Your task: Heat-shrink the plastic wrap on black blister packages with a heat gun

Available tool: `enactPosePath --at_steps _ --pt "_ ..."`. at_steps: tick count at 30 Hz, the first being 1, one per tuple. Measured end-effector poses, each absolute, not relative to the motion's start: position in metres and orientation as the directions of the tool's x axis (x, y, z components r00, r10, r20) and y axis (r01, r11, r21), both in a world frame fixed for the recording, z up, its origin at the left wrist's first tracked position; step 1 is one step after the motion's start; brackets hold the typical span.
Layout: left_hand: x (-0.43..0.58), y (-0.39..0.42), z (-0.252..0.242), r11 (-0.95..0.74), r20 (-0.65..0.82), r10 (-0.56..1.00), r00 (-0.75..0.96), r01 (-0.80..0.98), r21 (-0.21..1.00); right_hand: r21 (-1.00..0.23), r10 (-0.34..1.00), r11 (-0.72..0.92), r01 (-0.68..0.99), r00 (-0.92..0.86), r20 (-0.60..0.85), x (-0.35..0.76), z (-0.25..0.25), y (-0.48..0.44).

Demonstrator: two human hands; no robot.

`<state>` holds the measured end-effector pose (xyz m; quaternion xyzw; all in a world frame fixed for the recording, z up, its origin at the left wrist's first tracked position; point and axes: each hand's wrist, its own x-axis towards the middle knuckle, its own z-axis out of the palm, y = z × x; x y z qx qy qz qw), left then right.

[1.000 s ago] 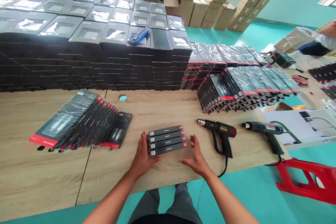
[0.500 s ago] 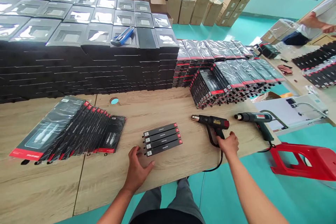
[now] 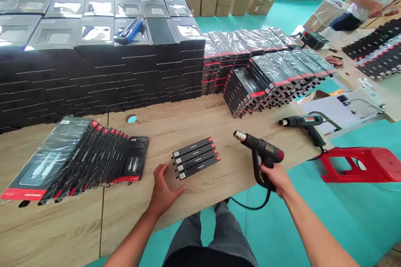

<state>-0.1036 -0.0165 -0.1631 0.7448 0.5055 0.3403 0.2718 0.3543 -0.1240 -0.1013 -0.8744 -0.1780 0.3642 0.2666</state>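
My right hand (image 3: 276, 178) is closed round the handle of a black heat gun (image 3: 262, 149), raised off the table with its metal nozzle pointing left. Its cord hangs below the table edge. On the wood in front of me, several slim black boxes (image 3: 196, 158) with red ends stand side by side on their edges. Just left of them is my left hand (image 3: 164, 194), thumb and fingers apart and holding nothing. Further left, a slanted row of film-wrapped black boxes (image 3: 90, 160) leans over on the table (image 3: 134, 212).
A second heat gun (image 3: 302, 122) lies near the right edge. Behind stand tall stacks of black boxes (image 3: 103, 79), with a blue utility knife (image 3: 129, 31) on top, and wrapped boxes (image 3: 272, 71). A red stool (image 3: 360, 162) is at the right. Another person's hand (image 3: 366, 2) shows far right.
My right hand has gripped the heat gun and lifted it off the table, with the nozzle tilted up. My left hand stays beside the slim boxes. The view has shifted slightly.
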Motion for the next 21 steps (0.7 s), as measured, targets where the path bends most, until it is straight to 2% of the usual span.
enactPosePath --at_steps 4,9,15,21 --pt "-0.088 -0.051 -0.165 -0.335 0.273 0.942 0.195 0.535 0.775 -0.61 0.473 -0.792 0.02 0.652 -0.593 0.283 -0.091 -0.19" --pt "-0.066 -0.057 -0.169 -0.321 0.295 0.946 0.135 0.505 0.801 -0.669 0.516 -0.743 -0.015 0.623 -0.587 0.237 -0.089 -0.214" --pt "-0.052 -0.058 -0.169 -0.258 0.234 0.966 0.109 0.475 0.841 -0.803 0.732 -0.584 0.117 0.504 -0.459 0.243 -0.047 -0.245" --pt "-0.043 -0.058 -0.161 -0.185 0.127 0.979 0.157 0.443 0.877 -0.834 0.862 -0.467 0.296 0.365 -0.353 0.234 -0.007 -0.26"
